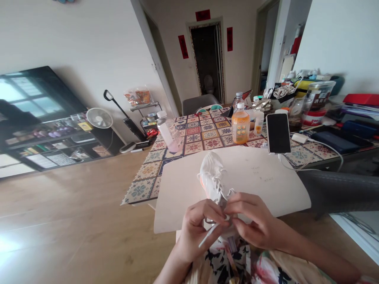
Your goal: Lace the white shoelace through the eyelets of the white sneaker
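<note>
A white sneaker [211, 173] lies on a large white sheet [180, 189], its toe pointing away from me and its heel end close to my body. White laces cross its front. Over the ankle end, my left hand [201, 221] pinches a white shoelace [206, 235], whose loose end hangs below the fingers. My right hand [251, 217] meets it from the right, thumb and fingers closed on the lace at the same spot. The fingertips of both hands nearly touch and cover the part of the lace between them.
Beyond the sheet, a patterned tablecloth [192, 138] carries a pale pink bottle [168, 132], an orange bottle [240, 125] and a phone [278, 133] standing upright. A white charger [300, 138] with its cable lies to the right. Clutter fills the table's far right. A fan [100, 118] stands at left.
</note>
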Motion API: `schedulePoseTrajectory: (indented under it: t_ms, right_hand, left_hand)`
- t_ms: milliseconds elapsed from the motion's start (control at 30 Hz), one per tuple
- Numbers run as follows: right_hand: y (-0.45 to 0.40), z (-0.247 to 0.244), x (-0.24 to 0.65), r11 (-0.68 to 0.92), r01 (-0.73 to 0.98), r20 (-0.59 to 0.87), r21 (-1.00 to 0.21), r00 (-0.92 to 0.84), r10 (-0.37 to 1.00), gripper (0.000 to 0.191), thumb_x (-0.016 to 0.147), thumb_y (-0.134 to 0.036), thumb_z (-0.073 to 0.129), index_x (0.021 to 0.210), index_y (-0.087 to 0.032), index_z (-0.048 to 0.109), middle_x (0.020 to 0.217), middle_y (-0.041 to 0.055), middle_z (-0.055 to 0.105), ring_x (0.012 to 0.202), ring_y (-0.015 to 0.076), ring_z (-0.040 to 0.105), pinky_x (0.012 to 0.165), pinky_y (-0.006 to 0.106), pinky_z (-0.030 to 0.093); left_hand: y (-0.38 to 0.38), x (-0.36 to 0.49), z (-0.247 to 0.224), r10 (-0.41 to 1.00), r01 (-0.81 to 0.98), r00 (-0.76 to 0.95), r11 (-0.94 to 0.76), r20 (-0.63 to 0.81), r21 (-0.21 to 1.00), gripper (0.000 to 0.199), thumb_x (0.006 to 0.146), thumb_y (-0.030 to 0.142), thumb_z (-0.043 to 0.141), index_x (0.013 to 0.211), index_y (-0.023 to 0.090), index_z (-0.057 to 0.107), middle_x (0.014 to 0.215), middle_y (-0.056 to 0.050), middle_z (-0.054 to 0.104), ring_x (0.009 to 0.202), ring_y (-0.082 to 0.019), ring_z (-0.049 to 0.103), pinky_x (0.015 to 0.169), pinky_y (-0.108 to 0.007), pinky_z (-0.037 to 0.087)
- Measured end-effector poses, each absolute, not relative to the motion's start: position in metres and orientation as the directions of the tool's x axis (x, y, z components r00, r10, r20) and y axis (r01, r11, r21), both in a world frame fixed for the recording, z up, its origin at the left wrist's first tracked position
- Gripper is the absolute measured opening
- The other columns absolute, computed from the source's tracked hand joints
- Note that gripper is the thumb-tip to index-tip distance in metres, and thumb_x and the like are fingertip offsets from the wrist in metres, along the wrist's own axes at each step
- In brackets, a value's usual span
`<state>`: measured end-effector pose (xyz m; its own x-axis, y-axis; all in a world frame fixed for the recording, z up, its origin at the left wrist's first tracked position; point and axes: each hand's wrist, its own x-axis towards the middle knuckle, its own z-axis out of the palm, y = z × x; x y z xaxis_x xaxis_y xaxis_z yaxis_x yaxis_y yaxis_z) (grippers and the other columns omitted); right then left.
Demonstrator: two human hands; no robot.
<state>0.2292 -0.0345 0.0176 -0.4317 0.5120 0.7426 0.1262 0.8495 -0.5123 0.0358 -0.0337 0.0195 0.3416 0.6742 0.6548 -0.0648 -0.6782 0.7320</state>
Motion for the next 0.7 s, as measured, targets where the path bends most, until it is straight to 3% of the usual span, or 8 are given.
schedulePoseTrajectory:
  t_ms: [167, 267, 500, 700]
  right_hand:
    - [-0.0329, 0.0159, 0.2271, 0.844, 0.121, 0.731, -0.522, -0.446, 0.516, 0.022, 0.080, -0.002, 0.052, 0.091, -0.019, 0.060, 0.090, 0.0066, 0.064, 0.082, 0.0171, 0.062, 0.072, 0.026, 0.052]
    - [-0.0314, 0.0126, 0.2271, 0.847, 0.139, 0.744, -0.513, -0.421, 0.519, 0.021, 0.084, -0.004, 0.055, 0.097, -0.020, 0.057, 0.092, 0.0067, 0.065, 0.084, 0.0171, 0.063, 0.073, 0.027, 0.052]
    - [-0.0282, 0.0121, 0.2320, 0.947, 0.293, 0.857, -0.131, -0.446, 0.257, 0.016, 0.098, -0.014, 0.051, 0.111, -0.020, 0.057, 0.087, 0.0062, 0.068, 0.064, 0.0151, 0.058, 0.059, 0.027, 0.044]
    - [-0.0288, 0.0137, 0.2325, 0.945, 0.327, 0.849, -0.022, -0.492, 0.190, 0.013, 0.099, -0.018, 0.052, 0.109, -0.017, 0.061, 0.087, 0.0062, 0.071, 0.060, 0.0148, 0.054, 0.056, 0.030, 0.040]
  left_hand:
    - [-0.0341, 0.0333, 0.0167, 0.700, -0.050, 0.371, -0.641, 0.610, 0.766, 0.013, 0.085, 0.011, 0.072, 0.081, 0.020, 0.064, 0.078, -0.001, 0.066, 0.074, -0.014, 0.062, 0.069, -0.024, 0.048]
    - [-0.0349, 0.0330, 0.0136, 0.754, -0.095, 0.383, -0.543, 0.534, 0.834, 0.009, 0.089, 0.015, 0.069, 0.083, 0.020, 0.064, 0.077, -0.001, 0.066, 0.073, -0.014, 0.061, 0.070, -0.025, 0.048]
    - [-0.0336, 0.0334, 0.0130, 0.830, -0.209, 0.322, -0.408, 0.456, 0.889, 0.016, 0.082, 0.026, 0.079, 0.075, 0.017, 0.068, 0.070, -0.001, 0.068, 0.065, -0.013, 0.059, 0.062, -0.022, 0.046]
    - [-0.0338, 0.0359, 0.0162, 0.889, -0.252, 0.300, -0.277, 0.347, 0.927, 0.023, 0.073, 0.032, 0.087, 0.068, 0.016, 0.071, 0.065, -0.002, 0.070, 0.060, -0.012, 0.060, 0.058, -0.021, 0.046]
